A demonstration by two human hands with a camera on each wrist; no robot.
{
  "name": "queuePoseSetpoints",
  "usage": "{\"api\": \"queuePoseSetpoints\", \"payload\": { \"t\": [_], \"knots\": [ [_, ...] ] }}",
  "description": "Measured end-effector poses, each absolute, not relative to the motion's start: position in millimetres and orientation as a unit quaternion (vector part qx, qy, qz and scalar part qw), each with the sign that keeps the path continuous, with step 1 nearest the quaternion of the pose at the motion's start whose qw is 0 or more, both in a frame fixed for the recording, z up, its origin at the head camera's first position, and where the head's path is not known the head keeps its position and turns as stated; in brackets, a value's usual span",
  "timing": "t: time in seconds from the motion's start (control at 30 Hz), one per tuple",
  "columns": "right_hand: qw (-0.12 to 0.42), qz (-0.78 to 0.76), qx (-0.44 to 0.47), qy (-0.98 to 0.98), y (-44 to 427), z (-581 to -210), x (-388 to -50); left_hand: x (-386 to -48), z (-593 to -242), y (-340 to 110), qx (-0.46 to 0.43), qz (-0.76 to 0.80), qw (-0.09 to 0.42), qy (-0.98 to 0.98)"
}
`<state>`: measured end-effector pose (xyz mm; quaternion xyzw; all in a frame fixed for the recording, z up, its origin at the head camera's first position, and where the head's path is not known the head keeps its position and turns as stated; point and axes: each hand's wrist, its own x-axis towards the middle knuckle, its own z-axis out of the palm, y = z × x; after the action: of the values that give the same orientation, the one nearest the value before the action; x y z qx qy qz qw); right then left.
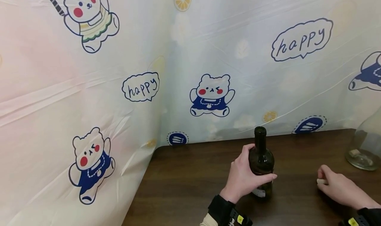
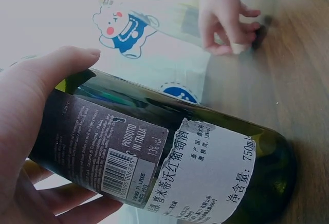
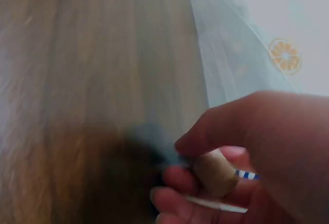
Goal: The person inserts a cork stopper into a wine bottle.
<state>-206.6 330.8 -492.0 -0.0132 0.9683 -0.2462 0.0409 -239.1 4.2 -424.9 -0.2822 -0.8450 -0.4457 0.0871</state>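
Observation:
A dark green glass wine bottle [image 1: 262, 163] stands upright in the head view, its mouth uncovered. My left hand [image 1: 240, 179] grips it round the body, thumb across the near side. Whether its base touches the table cannot be told. The left wrist view shows its dark back label [image 2: 110, 147] with a barcode and a white paper label [image 2: 205, 170]. To the right, over the table, my right hand [image 1: 339, 187] holds a cork [image 3: 215, 174] between thumb and curled fingers. A blurred dark piece [image 3: 149, 136] shows beside the cork; whether they are joined is unclear.
A large clear glass vessel [image 1: 364, 151] stands at the right edge, with a small pale thing inside its base. The brown wooden table [image 1: 178, 183] ends at a printed cloth [image 1: 208, 37] hanging behind and along its left side.

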Motion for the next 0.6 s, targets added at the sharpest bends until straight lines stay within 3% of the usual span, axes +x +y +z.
{"api": "queuePoseSetpoints", "payload": {
  "t": [0.13, 0.37, 0.6],
  "knots": [
    [-0.011, -0.272, -0.012, 0.962, 316.7, -471.3, -205.9, -238.9, -425.7, 3.9, -0.281, -0.445, 0.090, -0.846],
    [-0.183, -0.339, -0.082, 0.919, 276.1, -419.2, -199.3, -238.7, -424.9, 4.3, -0.284, -0.437, 0.095, -0.848],
    [-0.284, -0.395, -0.082, 0.870, 236.4, -360.5, -198.2, -238.6, -424.7, 4.4, -0.290, -0.440, 0.093, -0.845]
  ]
}}
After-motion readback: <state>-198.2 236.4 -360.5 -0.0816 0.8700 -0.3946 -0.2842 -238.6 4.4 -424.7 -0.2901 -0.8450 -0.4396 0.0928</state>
